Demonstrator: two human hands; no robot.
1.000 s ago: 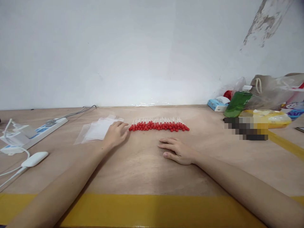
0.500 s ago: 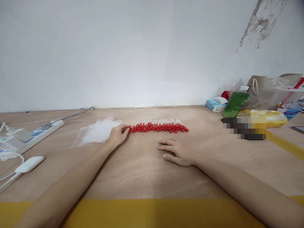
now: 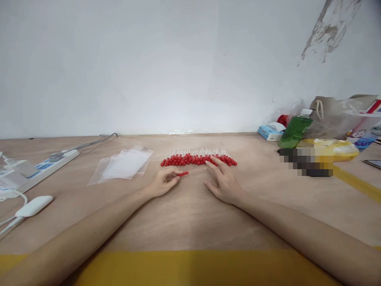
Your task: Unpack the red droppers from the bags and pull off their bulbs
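The left hand [image 3: 163, 183] pinches one red-tipped stick [image 3: 182, 173], at 6 o'clock of the single row of sticks [image 3: 199, 159], too many to count. The right hand [image 3: 224, 183] lies open and empty, fingertips touching that row.

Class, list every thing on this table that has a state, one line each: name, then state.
row of sticks, lying side by side, red tips nearest the person.
left hand, grip shut on one red-tipped stick.
right hand, open, fingertips on the row of sticks.
clear bags, flat, overlapping.
green bottle, capped, leaning.
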